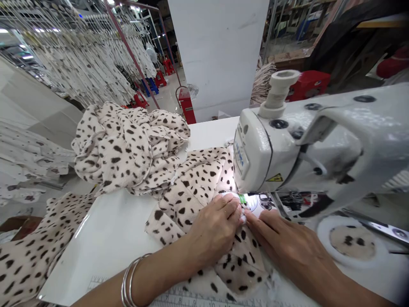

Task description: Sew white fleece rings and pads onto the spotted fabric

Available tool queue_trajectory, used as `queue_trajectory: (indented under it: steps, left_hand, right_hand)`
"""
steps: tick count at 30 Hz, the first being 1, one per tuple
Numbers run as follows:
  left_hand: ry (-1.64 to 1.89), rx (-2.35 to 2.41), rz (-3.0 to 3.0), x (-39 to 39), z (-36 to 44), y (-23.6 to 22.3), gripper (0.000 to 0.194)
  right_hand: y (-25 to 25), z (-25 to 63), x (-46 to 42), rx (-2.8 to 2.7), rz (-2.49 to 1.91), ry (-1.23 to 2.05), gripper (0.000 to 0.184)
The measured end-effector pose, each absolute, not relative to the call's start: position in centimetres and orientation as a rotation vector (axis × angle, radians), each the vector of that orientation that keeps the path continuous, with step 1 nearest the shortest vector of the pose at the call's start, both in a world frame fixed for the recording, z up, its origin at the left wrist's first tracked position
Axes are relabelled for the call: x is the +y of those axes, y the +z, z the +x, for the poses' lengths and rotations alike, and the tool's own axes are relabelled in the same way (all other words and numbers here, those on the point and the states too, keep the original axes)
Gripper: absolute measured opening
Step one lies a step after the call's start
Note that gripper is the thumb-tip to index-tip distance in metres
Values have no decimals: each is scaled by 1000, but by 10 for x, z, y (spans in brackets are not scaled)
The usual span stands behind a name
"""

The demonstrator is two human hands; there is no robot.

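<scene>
A white industrial sewing machine head (297,145) fills the right side, its lamp lighting the work beneath it. My left hand (214,226), with thin metal bangles (130,283) on the wrist, presses cream fabric with dark brown spots (188,192) just in front of the needle area. My right hand (281,238) comes in from the right, and its fingertips meet the left hand's at the fabric edge. A small green tag (242,198) shows there. The needle is hidden. A crumpled heap of the same fabric (128,147) lies behind my hands on the white table (111,243).
More spotted fabric (28,256) drapes over the table's left edge. A round spotted piece (351,243) lies right of the machine. A ruler scale (194,301) runs along the front edge. Racks of hanging spotted garments (79,55), a white pillar (217,55) and red stools (308,83) stand behind.
</scene>
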State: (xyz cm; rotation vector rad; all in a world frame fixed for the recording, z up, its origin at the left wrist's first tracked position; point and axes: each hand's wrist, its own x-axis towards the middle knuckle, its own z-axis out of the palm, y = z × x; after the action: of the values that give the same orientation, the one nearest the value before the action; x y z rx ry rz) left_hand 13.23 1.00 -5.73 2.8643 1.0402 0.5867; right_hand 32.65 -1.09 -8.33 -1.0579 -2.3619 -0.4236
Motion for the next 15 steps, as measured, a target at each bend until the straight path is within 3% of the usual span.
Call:
queue_trajectory:
  steps: [15]
  left_hand:
    - [643, 1049, 2811, 12, 131, -50, 16]
  right_hand:
    - [-80, 320, -11, -2258, -1062, -312, 25]
